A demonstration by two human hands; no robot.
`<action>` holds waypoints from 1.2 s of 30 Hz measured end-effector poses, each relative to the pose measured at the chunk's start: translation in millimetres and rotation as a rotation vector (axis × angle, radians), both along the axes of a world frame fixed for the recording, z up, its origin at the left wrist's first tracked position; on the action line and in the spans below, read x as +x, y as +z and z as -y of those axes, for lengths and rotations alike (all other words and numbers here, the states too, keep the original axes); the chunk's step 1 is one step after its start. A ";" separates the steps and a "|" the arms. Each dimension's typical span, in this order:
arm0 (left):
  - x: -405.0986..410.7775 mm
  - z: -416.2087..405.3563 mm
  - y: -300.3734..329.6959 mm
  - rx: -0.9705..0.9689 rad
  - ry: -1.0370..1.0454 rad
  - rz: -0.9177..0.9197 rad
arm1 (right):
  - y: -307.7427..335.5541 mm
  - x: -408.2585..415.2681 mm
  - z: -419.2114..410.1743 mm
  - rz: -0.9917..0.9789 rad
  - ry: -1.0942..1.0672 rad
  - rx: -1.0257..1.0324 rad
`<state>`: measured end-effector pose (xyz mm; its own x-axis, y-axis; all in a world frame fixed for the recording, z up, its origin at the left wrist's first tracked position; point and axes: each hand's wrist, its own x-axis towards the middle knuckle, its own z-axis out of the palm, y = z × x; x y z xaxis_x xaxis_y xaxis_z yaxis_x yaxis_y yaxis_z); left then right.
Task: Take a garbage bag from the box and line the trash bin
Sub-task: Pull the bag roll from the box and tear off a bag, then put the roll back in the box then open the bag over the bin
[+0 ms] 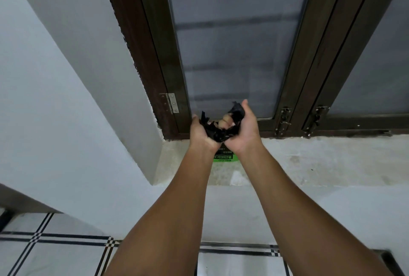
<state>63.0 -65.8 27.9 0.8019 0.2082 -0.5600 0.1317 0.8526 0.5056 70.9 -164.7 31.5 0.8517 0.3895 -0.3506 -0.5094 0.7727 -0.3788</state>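
— Where is the garbage bag (221, 131) right now?

— Bunched up black between both hands, held out in front of the window (232, 43), above the stone sill (309, 160). It is crumpled, with ragged ends sticking up at the top.

— How does the left hand (202, 131) hold it?

— Palm turned inward, fingers curled round the left side of the crumpled plastic. The thumb sits at the upper edge, near a loose black flap.

— And the right hand (245, 129)?

— The same on the other side: fingers curled into the bag, a few fingertips showing through the folds in the middle, thumb raised beside the topmost point of plastic. The two hands are close together, with the bag filling the gap between them.

— The box?

— A green and black box (223, 156) lies on the sill just under the wrists, mostly hidden by them. Its printed label reads upside down from here; only part of the lettering shows.

— Anything else around?

— A dark wooden window frame (152, 54) with a metal hinge (171, 102) on the left and two latches (284, 121) at the bottom right. A pale wall (66, 98) runs down the left, and tiled floor (55, 253) with dark lines lies below the forearms. No bin shows in this view.
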 end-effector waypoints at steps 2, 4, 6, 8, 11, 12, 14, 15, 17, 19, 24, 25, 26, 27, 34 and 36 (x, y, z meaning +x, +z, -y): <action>-7.0 1.1 -7.4 -0.004 0.008 0.020 | 7.0 4.7 6.2 0.051 0.084 -0.122; -9.3 -8.8 -10.9 0.061 -0.017 -0.032 | 7.2 12.4 16.4 0.079 0.123 -0.328; -5.5 -21.0 -16.6 0.184 -0.039 -0.103 | 0.0 21.5 29.2 0.102 0.121 -0.654; -4.4 -28.8 -19.8 0.329 -0.077 -0.153 | -12.9 30.4 40.1 0.185 0.130 -1.077; -7.0 -32.0 -20.8 0.421 -0.146 -0.145 | -32.0 35.3 54.3 0.378 0.227 -1.501; -8.3 -31.9 -21.2 0.427 -0.176 -0.135 | -37.9 37.0 59.8 0.383 0.262 -1.550; -11.0 -31.0 -23.0 0.387 -0.223 -0.096 | -49.3 41.0 70.9 0.366 0.319 -1.628; -11.6 -30.0 -24.1 0.350 -0.233 -0.078 | -55.0 42.4 76.2 0.376 0.345 -1.671; -11.2 -27.5 -26.4 0.302 -0.245 -0.056 | -66.2 44.8 86.0 0.452 0.386 -1.758; -10.0 -24.0 -28.1 0.315 -0.274 -0.038 | -73.9 42.9 94.4 0.536 0.377 -1.867; -7.3 -16.8 -34.4 0.361 -0.308 0.033 | -74.7 33.0 101.6 0.823 0.054 -2.217; -7.6 -15.2 -35.4 0.379 -0.312 0.041 | -72.6 30.7 99.9 0.904 -0.044 -2.217; -7.9 -13.0 -36.5 0.413 -0.315 0.038 | -70.5 28.0 98.5 0.989 -0.147 -2.196; -8.1 -12.0 -37.6 0.459 -0.309 0.029 | -67.1 25.1 95.1 1.069 -0.241 -2.141; -12.4 -9.7 -38.4 0.424 -0.269 0.067 | -32.8 2.9 52.3 0.617 -0.103 -1.200; -13.0 -11.9 -38.6 0.416 -0.282 0.092 | -30.2 1.5 47.1 0.399 0.151 -0.968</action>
